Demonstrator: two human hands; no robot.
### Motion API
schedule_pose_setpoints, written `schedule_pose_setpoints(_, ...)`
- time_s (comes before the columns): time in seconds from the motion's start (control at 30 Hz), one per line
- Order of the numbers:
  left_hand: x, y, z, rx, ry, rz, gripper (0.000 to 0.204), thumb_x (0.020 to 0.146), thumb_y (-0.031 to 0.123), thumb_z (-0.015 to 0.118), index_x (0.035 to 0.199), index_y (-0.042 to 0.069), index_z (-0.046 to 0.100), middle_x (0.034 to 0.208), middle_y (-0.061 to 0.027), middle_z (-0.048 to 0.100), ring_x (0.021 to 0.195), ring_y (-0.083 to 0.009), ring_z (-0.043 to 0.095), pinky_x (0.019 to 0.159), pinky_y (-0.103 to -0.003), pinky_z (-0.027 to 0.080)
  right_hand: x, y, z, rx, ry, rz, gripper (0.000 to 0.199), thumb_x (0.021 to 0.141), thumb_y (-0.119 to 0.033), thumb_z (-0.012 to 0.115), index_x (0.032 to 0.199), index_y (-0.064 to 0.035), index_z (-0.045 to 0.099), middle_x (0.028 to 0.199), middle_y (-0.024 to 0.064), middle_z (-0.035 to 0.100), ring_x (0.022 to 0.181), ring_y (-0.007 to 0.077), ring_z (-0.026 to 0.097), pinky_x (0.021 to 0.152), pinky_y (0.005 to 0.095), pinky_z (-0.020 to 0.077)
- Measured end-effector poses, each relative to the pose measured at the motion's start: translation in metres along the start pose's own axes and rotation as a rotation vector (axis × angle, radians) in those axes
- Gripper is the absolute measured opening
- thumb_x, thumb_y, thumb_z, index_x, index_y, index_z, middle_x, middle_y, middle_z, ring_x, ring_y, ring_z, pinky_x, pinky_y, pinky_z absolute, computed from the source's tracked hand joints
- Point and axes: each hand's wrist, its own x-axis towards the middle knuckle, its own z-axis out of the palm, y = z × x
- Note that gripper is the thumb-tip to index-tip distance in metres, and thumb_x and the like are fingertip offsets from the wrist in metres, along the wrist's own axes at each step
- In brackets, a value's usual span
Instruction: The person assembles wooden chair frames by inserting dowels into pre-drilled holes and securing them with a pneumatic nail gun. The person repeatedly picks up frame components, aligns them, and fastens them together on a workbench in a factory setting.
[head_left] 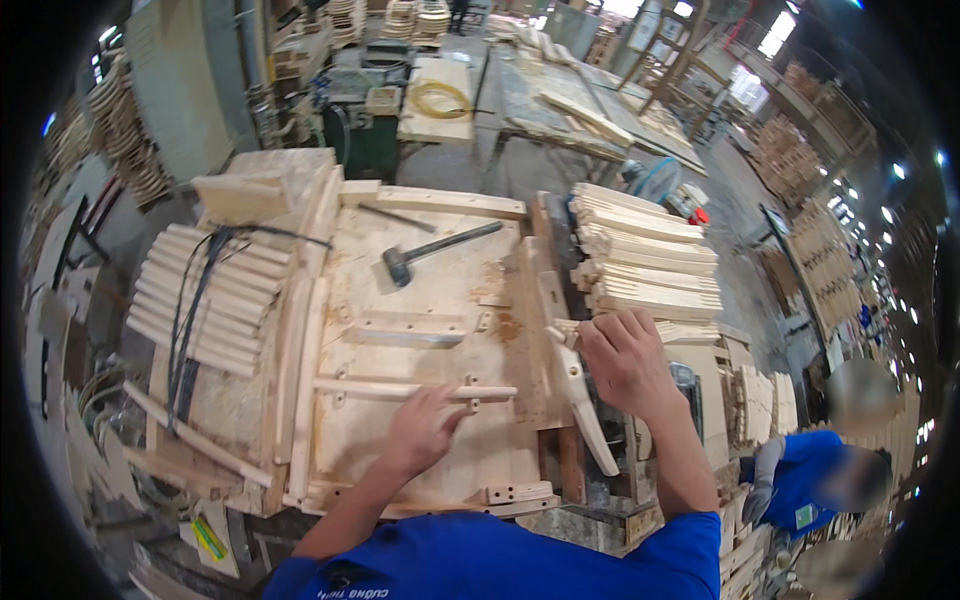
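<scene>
My left hand (420,432) is over the wooden work board (400,325), its fingers bent across a slim wooden rail (357,387) and its thumb on the near side. Small wooden blocks (474,406) sit beside that rail. My right hand (628,362) is raised past the board's right edge, closed in a fist round a pale wooden piece (566,328) whose end sticks out to the left. Most of that piece is hidden by the fingers. Just below it, a curved wooden leg (585,408) slants down; whether my right hand also touches it, I cannot tell.
A hammer (440,252) and a dark rod (397,217) lie on the board's far part. Stacked wooden rods (205,300) with a black cord stand left, stacked curved slats (648,250) right. A co-worker in blue (815,480) is at lower right. Wooden strips edge the board.
</scene>
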Motion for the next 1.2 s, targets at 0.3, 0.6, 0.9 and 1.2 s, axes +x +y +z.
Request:
schedule_pose_setpoints(0.3,0.069,0.047,-0.015,-0.635,-0.075,-0.296,0.035,0.103,0.019,0.073,0.133,0.004,0.065,0.125,-0.0102,0.069,0.111,-0.0217,0.067,0.089,-0.036,0.057,0.087,-0.099,-0.019,0.274,-0.037,-0.341,0.058,0.091,-0.015,0.066,0.147,-0.0038,0.057,0.121,0.0124,0.062,0.11,0.0284,0.063,0.099,0.042,0.0471)
schedule_pose_setpoints(0.6,0.075,-0.102,-0.005,-1.492,0.381,-0.9,0.034,0.108,0.038,0.069,0.112,0.005,0.066,0.095,-0.0117,0.077,0.084,-0.0205,0.078,0.077,-0.033,0.069,0.071,-0.066,0.165,0.254,-0.134,0.1,0.069,0.087,-0.025,0.082,0.149,-0.0081,0.058,0.124,0.0135,0.065,0.113,0.0343,0.063,0.095,0.0483,0.0453)
schedule_pose_setpoints(0.9,0.097,-0.164,-0.002,-1.283,0.376,-1.038,0.034,0.11,0.042,0.065,0.11,0.008,0.065,0.106,-0.0149,0.079,0.093,-0.0204,0.078,0.081,-0.033,0.066,0.132,-0.039,0.234,0.258,-0.199,0.037,0.061,0.089,-0.026,0.081,0.143,-0.0084,0.061,0.114,0.0102,0.066,0.104,0.0317,0.064,0.091,0.0473,0.045)
schedule_pose_setpoints(1.2,0.099,-0.169,-0.002,-1.158,0.388,-1.057,0.037,0.111,0.04,0.062,0.109,0.004,0.067,0.099,-0.0121,0.079,0.079,-0.0172,0.074,0.069,-0.029,0.061,0.143,-0.031,0.253,0.344,-0.254,0.054,0.059,0.09,-0.03,0.079,0.143,-0.0086,0.062,0.117,0.0116,0.067,0.107,0.0335,0.064,0.094,0.0483,0.045)
